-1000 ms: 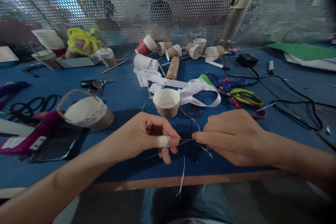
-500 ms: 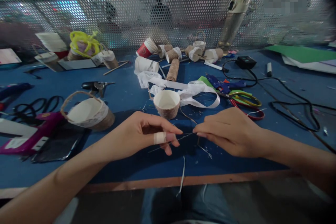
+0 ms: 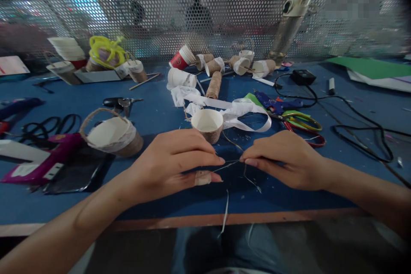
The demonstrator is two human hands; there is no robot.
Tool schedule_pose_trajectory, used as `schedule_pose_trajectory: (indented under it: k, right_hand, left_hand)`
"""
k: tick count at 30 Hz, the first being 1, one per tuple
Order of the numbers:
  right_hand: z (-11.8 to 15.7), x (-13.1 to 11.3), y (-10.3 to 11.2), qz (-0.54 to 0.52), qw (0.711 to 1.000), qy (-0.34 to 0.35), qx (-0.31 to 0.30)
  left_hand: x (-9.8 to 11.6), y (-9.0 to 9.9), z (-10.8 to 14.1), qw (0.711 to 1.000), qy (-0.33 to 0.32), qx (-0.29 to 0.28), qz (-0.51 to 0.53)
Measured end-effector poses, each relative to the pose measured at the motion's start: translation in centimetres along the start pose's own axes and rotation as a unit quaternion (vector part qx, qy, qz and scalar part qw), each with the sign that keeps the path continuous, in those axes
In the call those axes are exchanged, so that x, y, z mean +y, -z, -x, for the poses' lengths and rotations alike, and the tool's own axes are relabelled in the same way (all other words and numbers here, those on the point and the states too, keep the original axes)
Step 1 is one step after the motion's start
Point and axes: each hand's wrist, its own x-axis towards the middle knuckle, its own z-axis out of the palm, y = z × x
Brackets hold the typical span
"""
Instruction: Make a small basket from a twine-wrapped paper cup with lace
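Note:
My right hand [image 3: 285, 160] pinches a length of twine [image 3: 233, 141] between thumb and fingertips; a frayed tail hangs below the pinch. Fine strands [image 3: 228, 165] of the twine stretch across to my left hand [image 3: 180, 162], whose fingers are curled round them, with a gap showing between the bandaged thumb and the index finger. Where exactly the left fingers grip is hidden. Just behind the hands stands a small twine-wrapped paper cup [image 3: 208, 126], white inside, with twine trailing from its right side.
Left of my hands are a handled cup basket [image 3: 117, 137] with lace and a purple glue gun [image 3: 48, 162]. Scissors [image 3: 302, 122], a blue glue gun [image 3: 276, 102] and black cable lie right. Behind are white ribbon [image 3: 250, 111], a twine roll [image 3: 214, 84] and several wrapped cups.
My left hand has turned, its fingers now extending over the thumb, and the loose strand end left of it no longer shows. My right hand keeps its pinch on the twine.

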Motion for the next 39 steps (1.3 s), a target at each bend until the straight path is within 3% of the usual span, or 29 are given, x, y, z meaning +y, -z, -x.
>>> schedule_pose_trajectory:
  k: [6, 10, 12, 15, 17, 19, 21, 27, 39]
  right_hand:
    - [0.3, -0.1, 0.0, 0.038, 0.999, 0.021, 0.009]
    - [0.3, -0.2, -0.3, 0.136, 0.985, 0.089, 0.053]
    - [0.3, -0.3, -0.2, 0.186, 0.971, 0.13, 0.075]
    - [0.4, -0.8, 0.1, 0.251, 0.944, 0.191, 0.095]
    - [0.6, -1.1, 0.4, 0.294, 0.919, 0.243, 0.096]
    - [0.8, -1.3, 0.5, 0.325, 0.898, 0.282, 0.093]
    - [0.8, -1.2, 0.5, 0.33, 0.896, 0.28, 0.1]
    - [0.2, -0.8, -0.1, 0.271, 0.937, 0.175, 0.133]
    - [-0.4, -1.4, -0.9, 0.241, 0.955, 0.139, 0.098]
  left_hand:
    - [0.7, 0.2, -0.2, 0.999, 0.042, 0.009, 0.006]
    - [0.9, 0.2, -0.2, 0.976, 0.176, 0.0, 0.127]
    - [0.8, 0.0, -0.3, 0.936, 0.272, 0.001, 0.221]
    - [0.6, -0.4, -0.7, 0.841, 0.389, -0.012, 0.376]
    - [0.5, -0.7, -0.9, 0.78, 0.426, -0.038, 0.457]
    - [0.4, -0.9, -1.0, 0.75, 0.439, -0.055, 0.492]
    - [0.4, -1.0, -1.1, 0.75, 0.437, -0.051, 0.494]
    - [0.5, -0.7, -0.9, 0.78, 0.426, -0.032, 0.456]
    - [1.0, -1.2, -1.0, 0.833, 0.383, -0.053, 0.395]
